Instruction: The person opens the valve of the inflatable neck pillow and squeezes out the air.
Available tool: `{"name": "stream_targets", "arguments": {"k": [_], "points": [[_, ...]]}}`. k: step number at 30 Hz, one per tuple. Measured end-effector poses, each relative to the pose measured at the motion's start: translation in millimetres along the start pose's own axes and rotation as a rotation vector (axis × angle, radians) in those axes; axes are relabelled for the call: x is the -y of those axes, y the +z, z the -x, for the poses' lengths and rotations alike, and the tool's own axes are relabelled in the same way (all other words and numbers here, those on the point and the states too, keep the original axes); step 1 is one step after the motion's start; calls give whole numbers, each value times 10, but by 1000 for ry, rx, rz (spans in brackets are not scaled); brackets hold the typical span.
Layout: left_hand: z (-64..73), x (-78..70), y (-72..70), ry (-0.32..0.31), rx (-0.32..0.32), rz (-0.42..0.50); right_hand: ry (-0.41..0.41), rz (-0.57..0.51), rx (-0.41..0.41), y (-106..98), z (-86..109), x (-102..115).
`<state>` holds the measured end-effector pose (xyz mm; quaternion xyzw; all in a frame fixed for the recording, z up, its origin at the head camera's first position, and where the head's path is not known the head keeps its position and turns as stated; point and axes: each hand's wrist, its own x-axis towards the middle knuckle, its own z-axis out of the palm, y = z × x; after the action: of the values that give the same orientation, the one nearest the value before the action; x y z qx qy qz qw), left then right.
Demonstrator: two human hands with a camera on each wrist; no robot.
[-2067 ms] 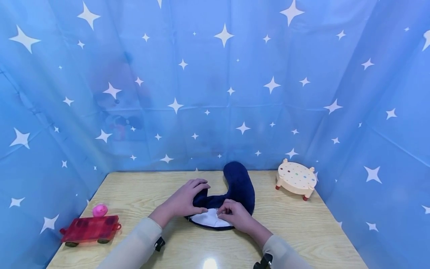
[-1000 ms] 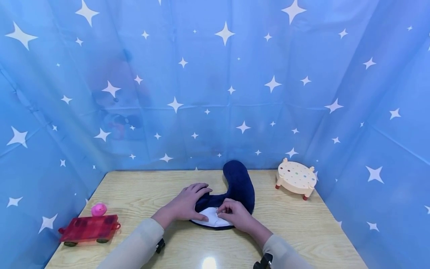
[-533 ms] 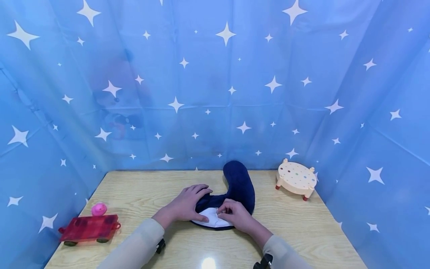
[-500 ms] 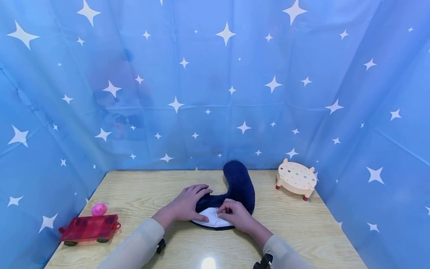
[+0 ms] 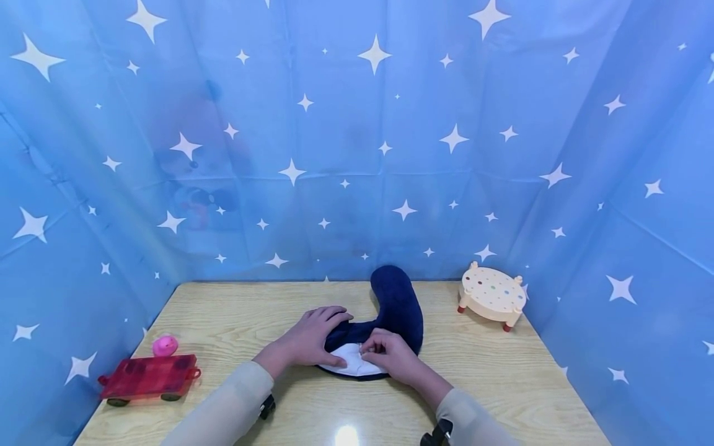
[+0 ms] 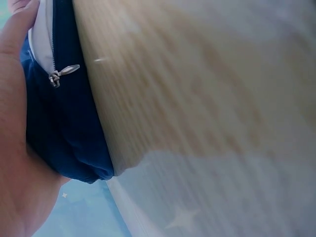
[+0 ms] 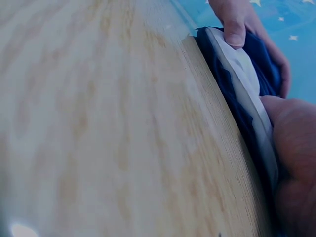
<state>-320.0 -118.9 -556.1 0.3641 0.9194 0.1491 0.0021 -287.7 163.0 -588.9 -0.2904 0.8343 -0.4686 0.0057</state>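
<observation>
A navy U-shaped neck pillow [image 5: 397, 306] lies on the table, its zipped cover parted along the near side. White inner filling [image 5: 352, 358] shows through the gap. My left hand [image 5: 309, 336] grips the pillow's left part, with fingers over the top and the thumb on the white filling. The metal zipper slider [image 6: 55, 78] sits at one end of the opening in the left wrist view. My right hand [image 5: 392, 357] has thumb and forefinger together at the opening's upper edge, pinching the pillow there; the fingertips' exact hold is partly hidden.
A translucent red toy wagon [image 5: 149, 376] stands at the left, with a pink round toy [image 5: 165, 345] just behind it. Towards the back right is a cream dotted toy stool [image 5: 493, 291]. A blue starry curtain [image 5: 346, 142] surrounds the wooden table [image 5: 474, 371].
Over the first second my left hand shifted slightly right and its thumb slid lower on the white filling. Since then both hands have stayed almost still.
</observation>
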Motion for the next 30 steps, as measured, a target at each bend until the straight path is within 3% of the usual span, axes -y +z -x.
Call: {"name": "stream_targets", "arguments": {"k": [30], "points": [[-16,32,49,12,45,26,5,1,-24,51,5,9]]}}
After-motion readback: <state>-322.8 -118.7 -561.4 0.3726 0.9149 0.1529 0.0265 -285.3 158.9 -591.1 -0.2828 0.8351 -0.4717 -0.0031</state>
